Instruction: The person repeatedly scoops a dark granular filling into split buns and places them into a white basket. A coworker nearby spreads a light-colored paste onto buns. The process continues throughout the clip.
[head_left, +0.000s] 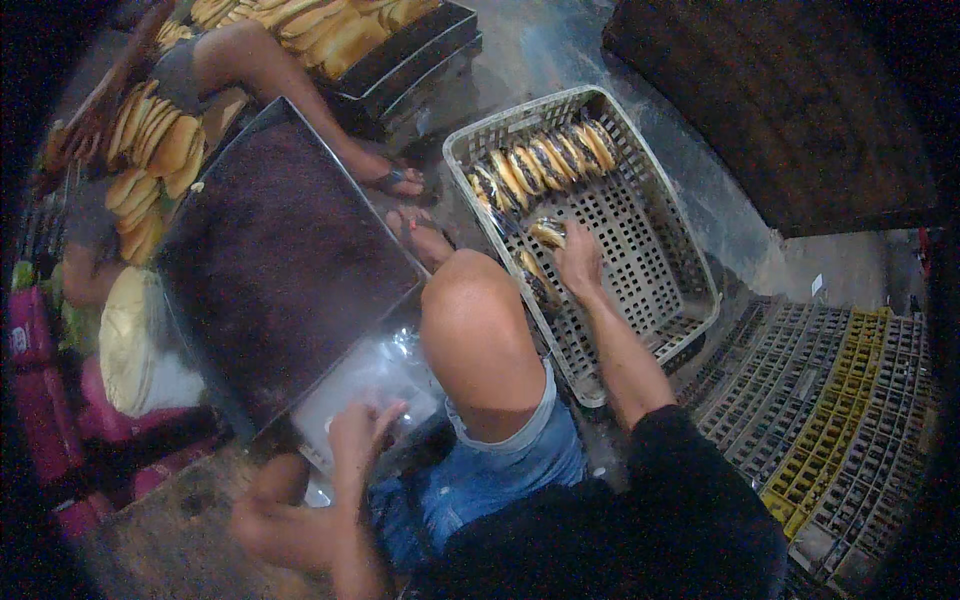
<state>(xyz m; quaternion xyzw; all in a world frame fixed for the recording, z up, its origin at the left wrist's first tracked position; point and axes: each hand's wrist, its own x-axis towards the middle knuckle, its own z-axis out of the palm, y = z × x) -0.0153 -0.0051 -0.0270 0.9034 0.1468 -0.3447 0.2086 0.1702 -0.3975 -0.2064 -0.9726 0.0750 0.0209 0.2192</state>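
My right hand (579, 259) reaches into a grey plastic crate (679, 206) and grips a wrapped round bun with dark filling (548, 232). Similar filled buns (547, 163) stand on edge in a row along the crate's far side. Others (534, 276) lean by its left wall, near my hand. My left hand (364, 431), slightly blurred, hovers at or just above a stack of clear plastic bags (330, 409), thumb apart from the fingers. Beyond the bags lies a large metal-rimmed tray (292, 247) with a dark brown surface.
Another person's leg (262, 71) and sandalled foot (394, 178) are beyond the tray. Plain flat buns (154, 142) pile up at left, and more fill dark trays (409, 56) at the back. Stacked crates (825, 405) stand at right, below a dark wooden panel (772, 112).
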